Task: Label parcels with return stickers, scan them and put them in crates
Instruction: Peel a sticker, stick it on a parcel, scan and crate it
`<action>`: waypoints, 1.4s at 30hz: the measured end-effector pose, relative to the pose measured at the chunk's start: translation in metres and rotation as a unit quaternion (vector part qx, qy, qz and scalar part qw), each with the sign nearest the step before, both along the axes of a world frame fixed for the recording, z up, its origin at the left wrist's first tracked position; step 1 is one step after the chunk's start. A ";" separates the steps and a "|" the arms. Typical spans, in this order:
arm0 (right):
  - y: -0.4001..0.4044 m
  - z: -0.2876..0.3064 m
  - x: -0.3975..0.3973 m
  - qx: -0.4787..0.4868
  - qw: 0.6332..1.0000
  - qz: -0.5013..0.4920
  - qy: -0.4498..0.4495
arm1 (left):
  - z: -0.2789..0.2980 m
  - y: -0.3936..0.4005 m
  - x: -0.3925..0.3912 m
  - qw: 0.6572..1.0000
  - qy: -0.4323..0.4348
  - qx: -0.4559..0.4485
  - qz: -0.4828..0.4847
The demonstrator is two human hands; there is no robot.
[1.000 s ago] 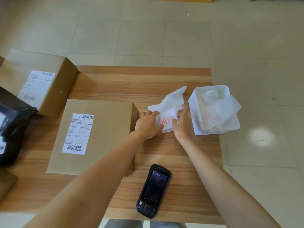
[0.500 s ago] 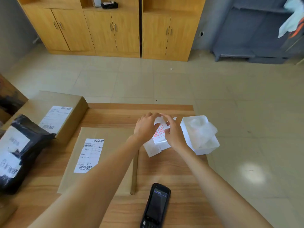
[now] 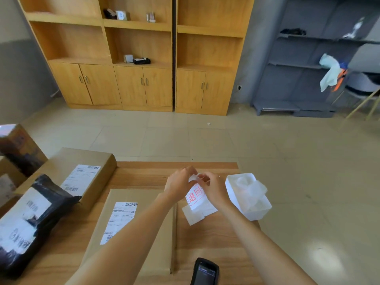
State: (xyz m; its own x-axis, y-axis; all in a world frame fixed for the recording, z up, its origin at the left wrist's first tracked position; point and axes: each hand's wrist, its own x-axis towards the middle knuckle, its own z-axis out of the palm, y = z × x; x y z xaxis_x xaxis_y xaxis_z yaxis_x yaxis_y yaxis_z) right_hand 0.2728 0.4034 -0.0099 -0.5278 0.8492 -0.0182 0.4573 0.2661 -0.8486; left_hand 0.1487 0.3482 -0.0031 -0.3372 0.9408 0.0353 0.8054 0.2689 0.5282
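Observation:
A white return sticker (image 3: 196, 197) with red characters is held up over the wooden table (image 3: 216, 239). My left hand (image 3: 180, 184) and my right hand (image 3: 213, 187) both pinch its top edge, close together. More white sticker sheets (image 3: 193, 217) lie on the table under it. A flat cardboard parcel (image 3: 144, 229) with a white shipping label lies just left of my hands. The black handheld scanner (image 3: 204, 271) lies at the table's near edge.
A white plastic bin (image 3: 249, 210) with crumpled backing paper stands at the table's right edge. A second cardboard box (image 3: 67, 167) and a black poly-bag parcel (image 3: 30, 217) sit at the left. Wooden cabinets (image 3: 144, 58) and grey shelving (image 3: 308, 68) stand beyond the tiled floor.
My view has tilted upward, so the room behind the table shows. Both hands have lifted the sticker off the table and shifted their pinch to its top edge.

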 end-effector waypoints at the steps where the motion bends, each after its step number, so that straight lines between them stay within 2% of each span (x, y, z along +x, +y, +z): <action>1: -0.001 0.001 0.001 0.000 1.000 -0.002 0.001 | 0.000 0.000 -0.001 1.000 -0.006 -0.010 -0.001; 6: 0.005 0.000 0.010 0.011 1.000 -0.023 -0.009 | -0.002 0.001 -0.006 0.997 -0.078 -0.005 0.011; 9: 0.010 0.000 0.016 -0.022 1.000 -0.018 0.003 | -0.002 0.004 -0.007 0.985 -0.169 0.012 0.026; 11: 0.013 0.000 0.020 -0.039 0.999 -0.012 0.008 | -0.003 0.005 -0.008 0.981 -0.191 0.008 0.019; 17: 0.020 -0.001 0.024 -0.063 0.998 0.002 -0.006 | -0.007 0.014 -0.004 0.978 -0.207 -0.013 -0.004; 26: 0.024 -0.004 0.020 -0.055 0.998 -0.003 -0.018 | -0.010 0.014 -0.004 0.985 -0.168 -0.036 -0.020; 35: 0.023 -0.009 0.013 -0.023 0.999 0.008 -0.029 | -0.006 0.013 -0.004 0.987 -0.155 -0.009 -0.032; 42: 0.022 -0.008 0.014 -0.040 0.999 0.020 -0.030 | -0.010 0.012 -0.006 0.986 -0.162 -0.019 -0.027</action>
